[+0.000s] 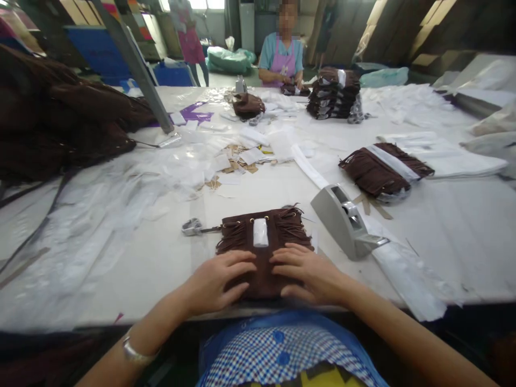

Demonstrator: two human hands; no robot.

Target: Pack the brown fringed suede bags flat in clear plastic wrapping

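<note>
A small brown fringed suede bag (264,231) lies flat at the near edge of the white table (161,269), with a white wrapped piece (260,233) on its top middle. My left hand (220,279) rests on the bag's lower left, fingers stretched out flat. My right hand (304,271) lies on its lower right, fingers also flat and apart. A metal clasp (192,227) on a thin strap sticks out to the bag's left.
A grey tape dispenser (346,220) stands right of the bag. Another wrapped fringed bag (385,169) lies further right, and a stack of them (332,94) at the back. Paper scraps and plastic sheets (237,153) cover the middle. Brown bags pile at left (60,118). A person (282,54) works at the far side.
</note>
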